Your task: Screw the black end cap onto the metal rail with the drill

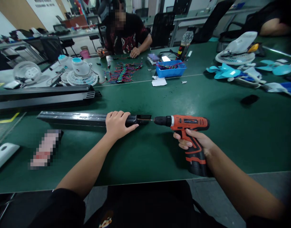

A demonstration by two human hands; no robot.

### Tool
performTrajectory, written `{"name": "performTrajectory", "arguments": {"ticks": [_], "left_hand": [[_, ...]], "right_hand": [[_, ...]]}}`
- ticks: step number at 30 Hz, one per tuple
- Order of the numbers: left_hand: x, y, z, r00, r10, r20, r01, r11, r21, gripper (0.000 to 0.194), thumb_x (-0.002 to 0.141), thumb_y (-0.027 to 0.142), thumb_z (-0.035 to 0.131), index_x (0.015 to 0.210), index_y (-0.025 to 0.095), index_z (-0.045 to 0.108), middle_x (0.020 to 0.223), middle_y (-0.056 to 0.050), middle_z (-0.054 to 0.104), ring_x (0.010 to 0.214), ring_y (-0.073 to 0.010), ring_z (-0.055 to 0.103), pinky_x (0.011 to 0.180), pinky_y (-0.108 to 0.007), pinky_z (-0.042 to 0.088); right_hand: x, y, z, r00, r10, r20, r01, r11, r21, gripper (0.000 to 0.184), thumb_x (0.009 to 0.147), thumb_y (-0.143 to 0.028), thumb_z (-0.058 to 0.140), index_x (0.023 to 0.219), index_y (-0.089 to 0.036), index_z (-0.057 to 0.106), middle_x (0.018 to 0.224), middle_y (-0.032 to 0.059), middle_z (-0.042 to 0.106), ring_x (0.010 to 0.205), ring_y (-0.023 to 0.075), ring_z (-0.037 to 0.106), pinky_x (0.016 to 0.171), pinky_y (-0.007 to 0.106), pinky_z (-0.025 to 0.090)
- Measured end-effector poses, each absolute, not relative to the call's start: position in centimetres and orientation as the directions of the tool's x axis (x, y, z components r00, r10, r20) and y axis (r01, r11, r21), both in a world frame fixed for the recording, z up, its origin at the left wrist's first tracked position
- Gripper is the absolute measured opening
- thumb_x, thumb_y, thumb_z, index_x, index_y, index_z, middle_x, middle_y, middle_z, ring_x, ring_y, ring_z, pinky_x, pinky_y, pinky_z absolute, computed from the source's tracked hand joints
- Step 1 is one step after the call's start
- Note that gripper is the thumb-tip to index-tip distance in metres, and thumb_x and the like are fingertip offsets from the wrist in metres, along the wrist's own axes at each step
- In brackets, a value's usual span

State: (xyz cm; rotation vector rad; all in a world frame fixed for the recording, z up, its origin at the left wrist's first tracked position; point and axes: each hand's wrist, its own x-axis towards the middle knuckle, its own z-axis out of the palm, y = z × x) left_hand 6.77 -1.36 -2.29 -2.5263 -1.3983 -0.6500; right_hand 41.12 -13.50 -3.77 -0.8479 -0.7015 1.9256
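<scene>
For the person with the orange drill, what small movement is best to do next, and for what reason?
Probably a slight check or correction of the aim of the orange drill before pressing harder: the right hand holds it level, its bit points at the near end of the black bar, and the left hand steadies that end.

I observe the following colours: drill (190, 121), orange-red with black; tabletop (150, 158), dark green; basket (170, 71), blue; fan blades (227, 71), light blue; long bar (74, 117), glossy black; opposite person's shirt (121, 34), black, red animal-head print.
</scene>
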Motion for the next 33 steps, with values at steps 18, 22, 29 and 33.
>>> {"name": "performTrajectory", "arguments": {"ticks": [18, 22, 29, 33], "left_hand": [[6.78, -1.36, -2.25, 0.463, 0.774, 0.432, 0.841, -0.537, 0.062, 0.057, 0.088, 0.076, 0.060, 0.115, 0.027, 0.072, 0.107, -0.011, 0.076, 0.105, -0.0351, 0.066, 0.099, -0.051, 0.040], [6.79, -1.41, -2.18, 0.466, 0.774, 0.430, 0.840, -0.539, 0.059, 0.058, 0.089, 0.076, 0.060, 0.115, 0.026, 0.072, 0.107, -0.011, 0.076, 0.106, -0.0356, 0.066, 0.099, -0.051, 0.040], [6.80, -1.39, -2.30, 0.474, 0.756, 0.452, 0.841, -0.541, 0.022, 0.060, 0.089, 0.077, 0.059, 0.114, 0.024, 0.073, 0.104, -0.010, 0.077, 0.103, -0.0343, 0.067, 0.098, -0.049, 0.040], [6.84, -1.38, -2.41, 0.469, 0.752, 0.463, 0.843, -0.537, 0.018, 0.060, 0.089, 0.078, 0.058, 0.113, 0.024, 0.073, 0.104, -0.010, 0.077, 0.102, -0.0342, 0.067, 0.097, -0.049, 0.041]], "right_hand": [[40.91, -13.54, -3.60, -0.383, 0.881, -0.277, -0.527, -0.455, -0.718, 0.031, 0.085, -0.037, 0.083, 0.105, -0.018, 0.070, 0.090, 0.0030, 0.066, 0.047, 0.0056, 0.038, 0.051, 0.022, 0.055], [40.91, -13.49, -3.64, -0.394, 0.881, -0.262, -0.522, -0.449, -0.726, 0.029, 0.086, -0.039, 0.082, 0.103, -0.017, 0.071, 0.089, 0.0027, 0.067, 0.048, 0.0048, 0.039, 0.052, 0.021, 0.055], [40.74, -13.52, -3.43, -0.383, 0.888, -0.256, -0.525, -0.437, -0.730, 0.028, 0.087, -0.037, 0.082, 0.104, -0.017, 0.072, 0.089, 0.0036, 0.068, 0.048, 0.0061, 0.039, 0.051, 0.023, 0.054], [40.82, -13.51, -3.58, -0.389, 0.887, -0.249, -0.532, -0.437, -0.726, 0.026, 0.087, -0.038, 0.083, 0.100, -0.018, 0.072, 0.087, 0.0029, 0.067, 0.047, 0.0066, 0.037, 0.050, 0.024, 0.054]]}}
